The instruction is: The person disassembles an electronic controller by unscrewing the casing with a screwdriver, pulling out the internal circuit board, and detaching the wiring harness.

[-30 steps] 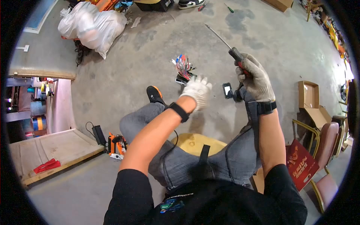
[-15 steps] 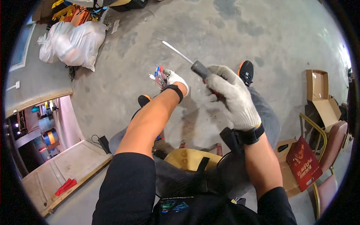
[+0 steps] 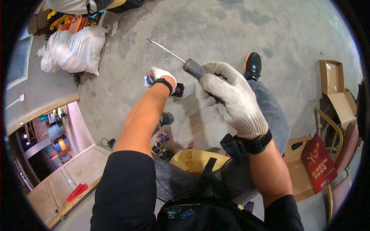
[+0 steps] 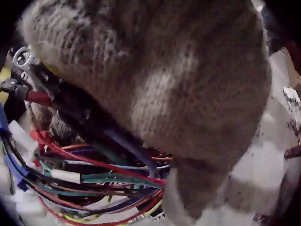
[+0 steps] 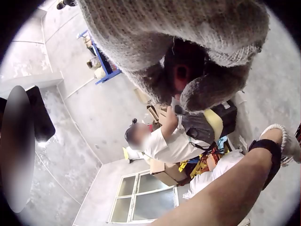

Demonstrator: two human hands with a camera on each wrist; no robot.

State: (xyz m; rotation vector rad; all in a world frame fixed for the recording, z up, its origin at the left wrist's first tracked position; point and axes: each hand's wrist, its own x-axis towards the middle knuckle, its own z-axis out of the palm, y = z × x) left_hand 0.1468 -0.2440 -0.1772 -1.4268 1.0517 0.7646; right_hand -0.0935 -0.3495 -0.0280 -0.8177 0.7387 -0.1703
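Observation:
My gloved left hand (image 3: 165,74) grips a bundle of coloured wires (image 3: 148,79) out over the floor. Close up in the left wrist view, the knit glove (image 4: 188,84) curls over dark cables, one ending in a metal ring terminal (image 4: 22,57), with thin wires (image 4: 113,178) and plugs below. Beside that wrist shows a black box with a finned edge (image 3: 178,91), partly covered by the arm. In my gloved right hand (image 3: 233,96) is a screwdriver (image 3: 192,68), gripped by its dark handle, shaft pointing up and left. The handle's end (image 5: 182,73) shows between the right fingers.
A white sack (image 3: 75,50) lies at upper left, a wooden platform (image 3: 71,177) at lower left. Small parts lie near the yellow stool (image 3: 196,161). On the right are open cardboard boxes (image 3: 333,77), a red bag (image 3: 318,163) and chairs. Another person (image 5: 169,146) sits nearby.
My left hand came down onto the wires lying on the floor, took hold of them and moved left. The right hand with the screwdriver shifted left in view. The head view has turned.

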